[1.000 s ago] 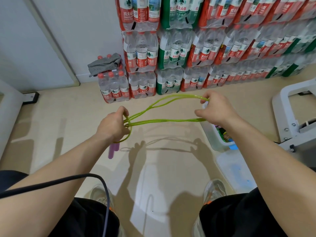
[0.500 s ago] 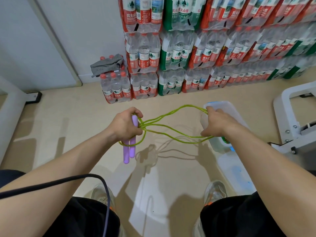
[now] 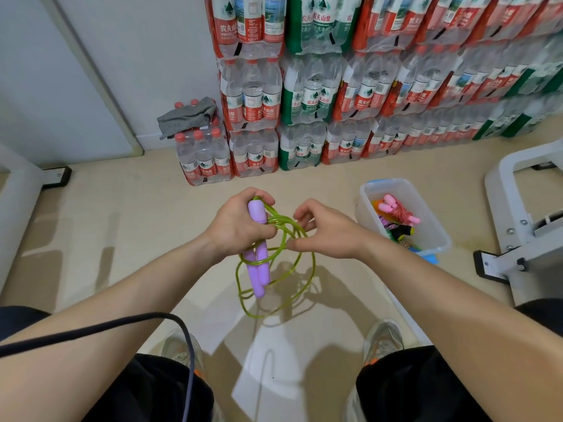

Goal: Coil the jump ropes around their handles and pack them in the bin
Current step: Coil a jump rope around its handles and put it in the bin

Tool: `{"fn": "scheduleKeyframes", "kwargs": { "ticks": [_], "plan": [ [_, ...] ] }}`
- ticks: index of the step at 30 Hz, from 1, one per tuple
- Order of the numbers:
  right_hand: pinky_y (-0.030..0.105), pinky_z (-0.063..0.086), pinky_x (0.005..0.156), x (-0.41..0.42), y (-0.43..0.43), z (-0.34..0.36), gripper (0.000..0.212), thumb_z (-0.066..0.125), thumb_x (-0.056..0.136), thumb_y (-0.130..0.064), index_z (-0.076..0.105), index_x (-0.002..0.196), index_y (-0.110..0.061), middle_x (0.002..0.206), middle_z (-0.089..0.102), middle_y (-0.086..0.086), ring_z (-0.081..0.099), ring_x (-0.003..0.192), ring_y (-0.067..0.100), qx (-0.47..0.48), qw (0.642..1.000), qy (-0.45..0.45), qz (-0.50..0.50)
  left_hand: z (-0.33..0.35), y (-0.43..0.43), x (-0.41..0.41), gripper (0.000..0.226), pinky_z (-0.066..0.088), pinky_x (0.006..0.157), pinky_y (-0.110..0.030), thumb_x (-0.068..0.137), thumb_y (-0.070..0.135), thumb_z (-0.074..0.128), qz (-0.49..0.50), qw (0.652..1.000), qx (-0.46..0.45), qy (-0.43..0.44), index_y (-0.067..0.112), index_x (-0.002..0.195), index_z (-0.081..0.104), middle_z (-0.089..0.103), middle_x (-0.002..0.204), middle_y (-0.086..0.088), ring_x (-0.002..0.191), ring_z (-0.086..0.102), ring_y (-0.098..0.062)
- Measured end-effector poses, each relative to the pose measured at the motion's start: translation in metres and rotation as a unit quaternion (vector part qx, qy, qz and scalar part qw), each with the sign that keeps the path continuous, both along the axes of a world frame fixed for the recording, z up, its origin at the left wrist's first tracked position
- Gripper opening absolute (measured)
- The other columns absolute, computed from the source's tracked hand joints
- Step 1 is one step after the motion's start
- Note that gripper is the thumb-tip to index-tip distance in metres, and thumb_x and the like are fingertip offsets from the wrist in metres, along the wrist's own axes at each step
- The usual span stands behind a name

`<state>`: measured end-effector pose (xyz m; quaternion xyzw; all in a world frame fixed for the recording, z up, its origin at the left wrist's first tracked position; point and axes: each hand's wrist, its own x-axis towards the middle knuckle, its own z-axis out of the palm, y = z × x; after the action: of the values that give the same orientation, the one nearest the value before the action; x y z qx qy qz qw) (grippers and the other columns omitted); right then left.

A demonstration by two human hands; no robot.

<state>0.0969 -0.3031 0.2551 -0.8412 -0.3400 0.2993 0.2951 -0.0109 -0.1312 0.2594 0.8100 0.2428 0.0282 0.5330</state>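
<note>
Light was bright and even, falling from overhead to judge by the shadows. The forearms [image 3: 122, 315] and the green rope [image 3: 275, 221] cast several soft, overlapping shadows on the floor [image 3: 128, 226]. A pale, glossy patch of glare lay between the shoes [image 3: 384, 339]. The centre was sharp, and the purple handles [image 3: 259, 269] showed crisp edges. Wide-angle bending tilted the door frame [image 3: 91, 71] at left, and the bottle packs [image 3: 457, 86] towards the upper right corner looked curved and smeared.
</note>
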Motion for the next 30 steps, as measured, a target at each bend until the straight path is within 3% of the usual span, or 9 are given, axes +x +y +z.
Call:
{"fn": "scheduleKeyframes", "kwargs": {
  "ticks": [3,8,13,15,19,25,27,30],
  "plan": [
    [0.023,0.044,0.074,0.001,-0.001,-0.005,0.045,0.084,0.076,-0.032,0.050,0.103,-0.025,0.109,0.057,-0.006,0.060,0.103,0.016,0.054,0.998,-0.034,-0.009,0.002,0.000,0.000,0.042,0.045,0.047,-0.021,0.074,0.000,0.076,0.019,0.999,-0.035,0.006,0.024,0.105,0.062,0.065,0.078,-0.003,0.054,0.055,-0.010],
    [0.042,0.050,0.087,0.005,0.000,-0.008,0.038,0.078,0.082,-0.028,0.046,0.102,-0.032,0.109,0.055,-0.009,0.059,0.098,0.017,0.038,0.984,-0.163,0.062,0.005,-0.002,-0.001,0.041,0.045,0.048,-0.017,0.076,-0.001,0.076,0.001,0.998,-0.062,0.027,0.020,0.109,0.062,0.067,0.080,-0.004,0.058,0.059,-0.011],
    [0.033,0.049,0.073,0.022,-0.007,0.011,0.045,0.091,0.071,-0.028,0.060,0.104,-0.029,0.093,0.066,-0.013,0.061,0.074,0.012,-0.024,0.997,-0.018,0.077,0.005,-0.004,-0.003,0.042,0.050,0.054,-0.021,0.076,-0.002,0.074,-0.053,0.997,-0.052,0.038,0.022,0.108,0.062,0.072,0.081,-0.004,0.064,0.061,-0.015],
    [0.030,0.045,0.067,0.028,-0.010,0.015,0.035,0.089,0.075,-0.022,0.066,0.101,-0.023,0.081,0.070,-0.008,0.059,0.066,0.010,-0.013,0.994,0.071,0.079,0.006,-0.004,-0.003,0.043,0.050,0.056,-0.021,0.076,-0.003,0.074,-0.072,0.995,-0.048,0.042,0.022,0.109,0.061,0.073,0.084,-0.006,0.066,0.062,-0.014],
    [0.030,0.047,0.077,0.036,-0.017,0.019,0.012,0.070,0.092,-0.006,0.071,0.103,-0.009,0.076,0.074,0.000,0.063,0.073,0.013,0.015,0.978,0.195,0.066,0.008,-0.003,-0.003,0.044,0.048,0.053,-0.019,0.075,-0.002,0.076,-0.111,0.992,-0.034,0.046,0.022,0.109,0.062,0.072,0.081,0.000,0.063,0.060,-0.012],
    [0.031,0.046,0.077,0.030,-0.016,0.018,0.010,0.066,0.095,-0.019,0.074,0.098,-0.013,0.080,0.073,-0.002,0.060,0.075,0.009,-0.010,0.983,0.173,0.055,0.006,-0.004,-0.004,0.044,0.050,0.056,-0.021,0.075,-0.002,0.076,-0.121,0.991,-0.036,0.047,0.023,0.109,0.062,0.073,0.087,-0.008,0.065,0.061,-0.013],
    [0.027,0.044,0.071,0.022,-0.011,0.016,0.019,0.074,0.090,-0.029,0.073,0.097,-0.011,0.077,0.068,-0.002,0.057,0.071,0.009,-0.008,0.986,0.156,0.053,0.005,-0.003,-0.003,0.044,0.052,0.058,-0.023,0.074,0.000,0.077,-0.114,0.992,-0.027,0.048,0.024,0.108,0.063,0.075,0.091,-0.011,0.066,0.062,-0.014],
    [0.023,0.043,0.063,0.015,-0.006,0.011,0.022,0.085,0.080,-0.029,0.073,0.090,-0.013,0.077,0.065,0.002,0.054,0.060,0.004,0.005,0.994,0.081,0.071,0.002,-0.004,-0.003,0.045,0.054,0.061,-0.024,0.073,0.002,0.077,-0.114,0.992,-0.012,0.049,0.026,0.108,0.063,0.075,0.091,-0.010,0.066,0.062,-0.013]
  ]
}}
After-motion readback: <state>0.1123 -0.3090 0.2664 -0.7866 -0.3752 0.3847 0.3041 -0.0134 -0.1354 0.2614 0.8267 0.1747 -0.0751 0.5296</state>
